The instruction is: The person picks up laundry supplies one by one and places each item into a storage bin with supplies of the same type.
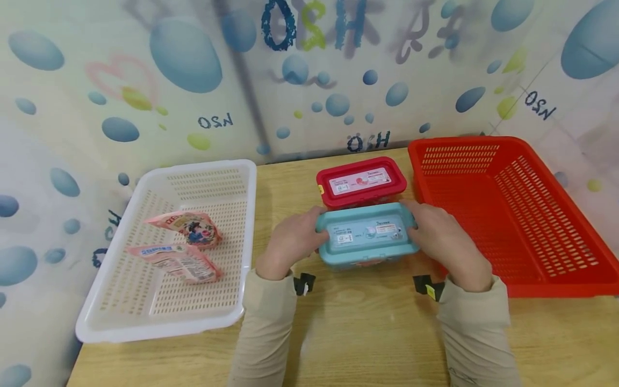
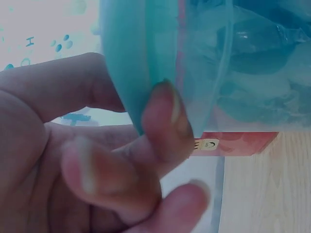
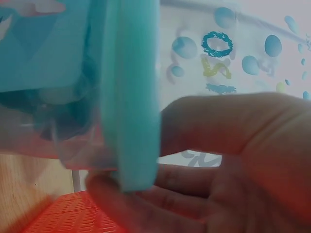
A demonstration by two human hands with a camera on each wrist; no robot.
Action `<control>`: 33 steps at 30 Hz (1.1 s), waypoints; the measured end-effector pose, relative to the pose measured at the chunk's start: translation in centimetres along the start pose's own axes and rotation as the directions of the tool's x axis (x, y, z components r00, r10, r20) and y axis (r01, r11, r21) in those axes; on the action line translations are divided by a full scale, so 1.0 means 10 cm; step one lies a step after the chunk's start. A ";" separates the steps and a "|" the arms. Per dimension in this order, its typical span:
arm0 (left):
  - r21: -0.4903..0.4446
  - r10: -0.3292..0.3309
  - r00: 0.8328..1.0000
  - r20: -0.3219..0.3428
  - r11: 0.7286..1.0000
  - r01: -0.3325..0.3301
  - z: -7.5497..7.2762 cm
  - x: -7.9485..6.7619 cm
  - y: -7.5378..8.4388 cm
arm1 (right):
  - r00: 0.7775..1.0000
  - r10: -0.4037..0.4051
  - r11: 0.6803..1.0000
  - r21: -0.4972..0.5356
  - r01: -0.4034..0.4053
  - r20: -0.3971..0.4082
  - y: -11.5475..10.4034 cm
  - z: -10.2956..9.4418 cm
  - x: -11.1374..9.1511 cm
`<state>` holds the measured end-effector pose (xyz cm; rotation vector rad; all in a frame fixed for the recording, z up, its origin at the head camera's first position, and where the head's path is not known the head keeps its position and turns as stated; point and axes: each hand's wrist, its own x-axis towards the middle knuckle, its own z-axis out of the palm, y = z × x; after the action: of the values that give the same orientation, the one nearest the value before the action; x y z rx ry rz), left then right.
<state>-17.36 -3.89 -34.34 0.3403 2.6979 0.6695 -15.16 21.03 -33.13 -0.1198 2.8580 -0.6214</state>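
Both hands hold a plastic box with a teal lid [image 1: 360, 247] by its two short ends. My left hand [image 1: 296, 239] grips the left end; in the left wrist view its curled fingers [image 2: 167, 126] lie against the lid's edge and the clear wall. At the other end my right hand [image 1: 447, 239] has its thumb on top and fingers under the rim of the teal lid [image 3: 138, 97], as the right wrist view shows. Packed contents show faintly through the clear sides. Right behind stands a similar box with a red lid [image 1: 362, 180].
On the left is a white perforated basket [image 1: 249, 215] with two pink printed packets [image 1: 193, 228] [image 1: 179, 263] inside. A red perforated basket [image 1: 527, 226] stands at the right, close to my right hand. A patterned wall [image 1: 309, 107] rises behind the wooden table [image 1: 362, 333].
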 end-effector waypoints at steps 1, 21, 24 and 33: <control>0.000 0.000 1.000 -0.004 1.000 0.000 0.00 0.00 0.00 | 1.000 0.002 1.000 0.008 -0.002 -0.004 0.00 -0.01 0.00; -0.039 0.039 0.995 -0.092 0.998 -0.042 -0.07 -0.08 0.03 | 0.997 -0.005 0.999 0.047 0.008 -0.071 0.01 -0.07 -0.02; -0.027 0.045 0.991 -0.125 0.998 -0.048 -0.07 -0.10 0.04 | 0.996 -0.008 0.999 0.048 0.012 -0.084 0.00 -0.08 -0.03; -0.028 0.000 0.986 -0.170 1.000 -0.005 -0.08 -0.12 0.05 | 0.989 -0.016 0.998 0.054 0.024 -0.149 -0.01 -0.08 -0.05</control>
<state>-16.50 -4.09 -33.12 0.2915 2.8456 0.7682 -14.82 21.36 -32.32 -0.0969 2.9819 -0.7430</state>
